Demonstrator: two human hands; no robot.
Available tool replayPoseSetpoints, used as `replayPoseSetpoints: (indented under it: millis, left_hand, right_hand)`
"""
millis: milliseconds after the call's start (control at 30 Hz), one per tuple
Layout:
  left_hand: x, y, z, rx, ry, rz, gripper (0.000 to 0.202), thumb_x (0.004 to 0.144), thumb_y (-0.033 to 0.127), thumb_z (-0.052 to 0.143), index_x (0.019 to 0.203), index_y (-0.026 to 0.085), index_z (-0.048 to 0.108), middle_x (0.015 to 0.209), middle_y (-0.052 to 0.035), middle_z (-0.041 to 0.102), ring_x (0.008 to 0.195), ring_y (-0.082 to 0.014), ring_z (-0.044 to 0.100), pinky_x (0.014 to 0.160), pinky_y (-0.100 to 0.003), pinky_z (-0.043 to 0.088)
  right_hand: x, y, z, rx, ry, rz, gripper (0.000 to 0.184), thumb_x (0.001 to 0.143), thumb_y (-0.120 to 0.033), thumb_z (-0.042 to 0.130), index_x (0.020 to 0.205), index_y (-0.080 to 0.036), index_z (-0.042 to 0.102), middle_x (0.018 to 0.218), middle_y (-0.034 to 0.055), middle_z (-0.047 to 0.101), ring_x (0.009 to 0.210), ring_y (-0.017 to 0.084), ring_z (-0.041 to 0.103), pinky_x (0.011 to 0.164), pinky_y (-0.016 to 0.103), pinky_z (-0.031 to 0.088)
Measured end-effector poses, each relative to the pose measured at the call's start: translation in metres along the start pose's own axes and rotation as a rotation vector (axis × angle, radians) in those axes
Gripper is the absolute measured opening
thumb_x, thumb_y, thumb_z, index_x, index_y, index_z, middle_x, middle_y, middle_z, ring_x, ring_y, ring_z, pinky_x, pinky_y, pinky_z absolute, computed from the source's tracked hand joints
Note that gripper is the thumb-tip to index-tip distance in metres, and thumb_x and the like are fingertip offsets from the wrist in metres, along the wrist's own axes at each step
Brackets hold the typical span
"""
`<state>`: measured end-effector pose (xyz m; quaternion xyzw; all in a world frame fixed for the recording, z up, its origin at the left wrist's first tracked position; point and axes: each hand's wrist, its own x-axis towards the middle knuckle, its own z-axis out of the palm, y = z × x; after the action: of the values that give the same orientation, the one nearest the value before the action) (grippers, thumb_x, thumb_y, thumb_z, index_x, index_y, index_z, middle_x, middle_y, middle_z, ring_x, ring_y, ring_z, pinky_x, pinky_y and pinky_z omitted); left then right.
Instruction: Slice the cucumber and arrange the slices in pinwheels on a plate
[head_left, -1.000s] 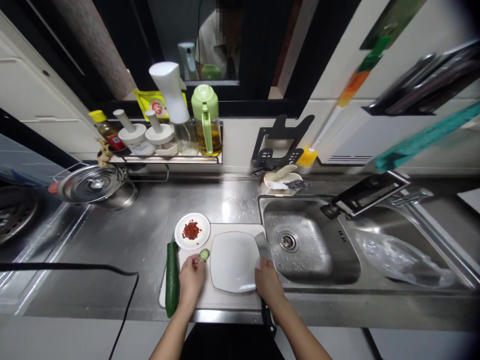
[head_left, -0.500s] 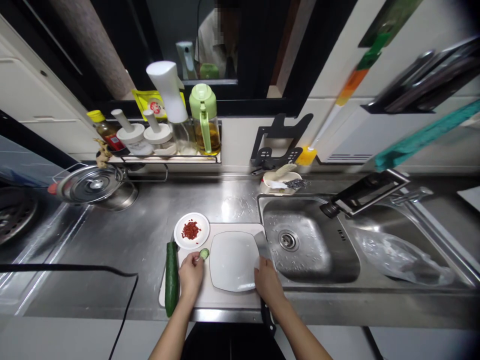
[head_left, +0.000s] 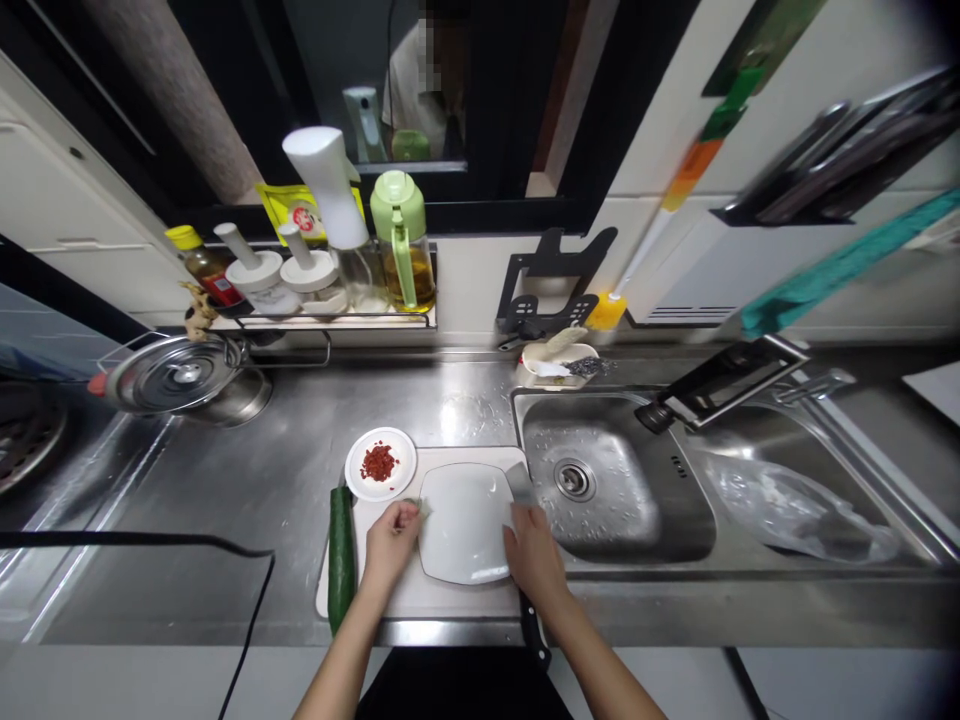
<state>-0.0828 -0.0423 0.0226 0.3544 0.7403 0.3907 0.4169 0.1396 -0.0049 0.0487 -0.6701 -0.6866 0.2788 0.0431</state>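
Observation:
My left hand (head_left: 393, 545) is closed in a pinch at the left edge of a white square plate (head_left: 465, 522). A small pale green cucumber piece (head_left: 425, 508), blurred, shows at its fingertips. My right hand (head_left: 535, 562) is closed at the plate's right rim, thumb over the edge; the other fingertips are partly hidden. Under that hand lies a knife, its blade (head_left: 519, 482) beyond the fingers and its black handle (head_left: 533, 632) towards me. The plate rests on a white cutting board (head_left: 420, 602). A long green cucumber (head_left: 340, 560) lies along the board's left edge.
A small white plate (head_left: 405, 484) with chopped red bits touches the board's far left corner. To the right is a steel sink (head_left: 630, 500); a clear plastic bag (head_left: 795, 505) lies beyond. Bottles, including a green-topped oil bottle (head_left: 405, 245), stand on a rack behind. A lidded pot (head_left: 225, 395) sits left.
My left hand has moved right with the cucumber piece, from beside the small plate to the square plate's edge. My right hand has shifted slightly onto the rim. The view has shifted a little.

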Motion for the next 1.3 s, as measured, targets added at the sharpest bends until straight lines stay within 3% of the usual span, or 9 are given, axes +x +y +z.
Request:
replayPoseSetpoints:
  millis: [100,267,400,633,767,933,1067,1167,1300]
  left_hand:
    - [-0.003,0.014,0.012,-0.065,-0.138,0.026,0.029,0.066,0.043,0.062,0.076,0.016,0.06,0.064,0.0018,0.055,0.06,-0.0106,0.049,0.06,-0.022,0.039]
    - [-0.009,0.032,0.03,-0.078,-0.306,-0.006,0.024,0.065,0.039,0.061,0.072,0.016,0.059,0.06,0.0029,0.05,0.058,-0.01,0.045,0.058,-0.022,0.036]
    - [-0.011,0.031,0.036,-0.081,-0.396,-0.023,0.021,0.065,0.036,0.061,0.071,0.016,0.058,0.059,0.0031,0.049,0.057,-0.0096,0.045,0.058,-0.022,0.035]
    - [-0.011,0.022,0.035,-0.165,-0.417,-0.081,0.019,0.064,0.03,0.066,0.072,0.015,0.059,0.057,0.0049,0.049,0.053,-0.0068,0.042,0.054,-0.02,0.031]
    - [-0.011,0.022,0.033,-0.338,-0.406,-0.324,0.028,0.065,0.037,0.068,0.078,0.015,0.058,0.062,0.003,0.055,0.053,-0.0058,0.048,0.053,-0.019,0.035]
    - [-0.011,0.022,0.032,-0.5,-0.476,-0.611,0.042,0.071,0.052,0.063,0.085,0.013,0.059,0.067,-0.003,0.063,0.055,-0.0076,0.056,0.05,-0.018,0.038]
    - [-0.008,0.023,0.033,-0.6,-0.508,-0.654,0.031,0.065,0.034,0.074,0.082,0.012,0.061,0.062,-0.0014,0.062,0.051,-0.0051,0.054,0.045,-0.014,0.034]
    - [-0.005,0.024,0.034,-0.638,-0.487,-0.656,0.03,0.06,0.021,0.078,0.084,0.011,0.063,0.059,0.0007,0.061,0.049,-0.0036,0.053,0.046,-0.013,0.036]
    - [0.001,0.025,0.032,-0.62,-0.46,-0.641,0.033,0.055,0.015,0.079,0.085,0.009,0.066,0.057,0.0004,0.061,0.048,-0.0039,0.053,0.047,-0.014,0.038]
  right_hand:
    - [0.006,-0.005,0.006,0.248,-0.025,-0.136,0.037,0.079,-0.017,0.049,0.114,-0.014,0.058,0.104,0.0101,0.061,0.086,0.018,0.058,0.085,0.031,0.044]
    - [0.016,-0.015,0.014,0.606,-0.147,-0.072,0.041,0.073,-0.018,0.05,0.113,-0.019,0.062,0.111,0.006,0.064,0.082,0.015,0.06,0.079,0.029,0.047]
    - [0.018,-0.015,0.018,0.707,-0.224,-0.083,0.034,0.071,-0.021,0.053,0.102,-0.018,0.067,0.101,0.0052,0.068,0.081,0.016,0.061,0.077,0.03,0.047]
    - [0.017,-0.012,0.025,0.727,-0.28,-0.084,0.017,0.071,-0.022,0.054,0.078,-0.016,0.068,0.074,0.0017,0.068,0.072,0.015,0.06,0.067,0.025,0.045]
    - [0.01,-0.018,0.015,0.624,-0.208,-0.15,0.017,0.073,-0.019,0.051,0.078,-0.017,0.068,0.074,0.0017,0.066,0.071,0.014,0.059,0.067,0.025,0.044]
    - [0.002,-0.027,-0.001,0.462,-0.082,-0.354,0.02,0.076,-0.013,0.051,0.08,-0.021,0.069,0.078,0.0015,0.065,0.075,0.013,0.057,0.074,0.025,0.043]
    - [-0.002,-0.028,-0.004,0.433,-0.08,-0.471,0.023,0.078,-0.009,0.05,0.084,-0.021,0.069,0.079,0.002,0.063,0.079,0.014,0.057,0.075,0.025,0.042]
    - [-0.003,-0.025,-0.002,0.436,-0.06,-0.465,0.023,0.08,-0.01,0.05,0.085,-0.021,0.069,0.08,0.0023,0.062,0.079,0.014,0.057,0.075,0.025,0.043]
    - [-0.002,-0.019,0.001,0.428,-0.02,-0.478,0.024,0.079,-0.01,0.049,0.087,-0.02,0.069,0.078,0.0031,0.062,0.077,0.015,0.057,0.072,0.027,0.044]
